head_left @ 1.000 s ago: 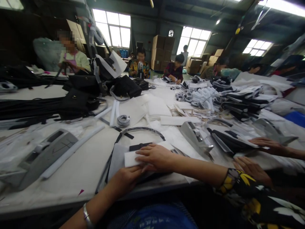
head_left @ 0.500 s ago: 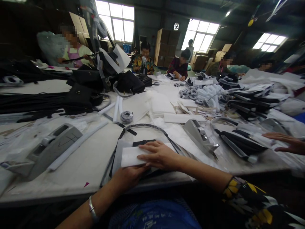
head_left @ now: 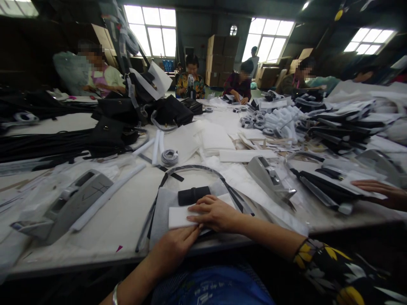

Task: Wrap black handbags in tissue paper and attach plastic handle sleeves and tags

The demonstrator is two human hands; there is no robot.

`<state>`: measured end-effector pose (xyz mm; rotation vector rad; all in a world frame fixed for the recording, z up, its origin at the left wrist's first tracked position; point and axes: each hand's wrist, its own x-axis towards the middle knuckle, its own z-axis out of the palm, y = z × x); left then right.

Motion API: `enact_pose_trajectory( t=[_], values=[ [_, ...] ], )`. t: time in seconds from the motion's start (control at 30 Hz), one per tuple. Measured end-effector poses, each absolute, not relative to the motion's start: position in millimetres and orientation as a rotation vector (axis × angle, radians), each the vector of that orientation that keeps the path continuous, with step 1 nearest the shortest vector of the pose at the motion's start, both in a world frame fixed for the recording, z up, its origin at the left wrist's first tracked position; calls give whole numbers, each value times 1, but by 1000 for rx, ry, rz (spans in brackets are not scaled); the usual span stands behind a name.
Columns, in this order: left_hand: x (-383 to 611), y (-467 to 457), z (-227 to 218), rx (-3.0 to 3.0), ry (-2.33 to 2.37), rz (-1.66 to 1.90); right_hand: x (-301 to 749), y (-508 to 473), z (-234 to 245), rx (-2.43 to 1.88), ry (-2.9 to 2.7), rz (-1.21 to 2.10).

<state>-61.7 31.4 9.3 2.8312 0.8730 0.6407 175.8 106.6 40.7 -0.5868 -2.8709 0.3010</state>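
A black handbag (head_left: 211, 232) lies at the table's front edge, its long handle (head_left: 195, 167) arched away from me under clear wrap. Grey-white sheeting (head_left: 162, 212) covers much of it, and a black strap flap (head_left: 193, 195) shows on top. Over its near part sits a folded white foam sheet (head_left: 178, 217). My right hand (head_left: 218, 215) rests flat on this foam, fingers stretched to the left. At the foam's near edge my left hand (head_left: 179, 245) is closed, its fingers together and partly hidden beneath the right hand.
Grey tape dispensers stand left (head_left: 68, 207) and right (head_left: 269, 178) of the bag. A white foam tube (head_left: 108, 197) lies beside the left one. A co-worker's hand (head_left: 381, 190) touches another bag at right. Black bags (head_left: 171, 111) and foam sheets (head_left: 216, 137) fill the table beyond.
The view has shifted a little. The black strap flap, earlier mostly covered, now shows fully above the foam. Both hands and the foam sit slightly nearer the table edge.
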Motion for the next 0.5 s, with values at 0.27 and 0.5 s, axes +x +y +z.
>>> enact_pose_trajectory(
  t=[0.27, 0.5],
  values=[
    [-53, 17, 25, 2728, 1029, 566, 172, 95, 58, -630, -2797, 392],
    [-51, 29, 4, 2843, 1118, 362, 169, 139, 25, -273, -2775, 244]
  ],
)
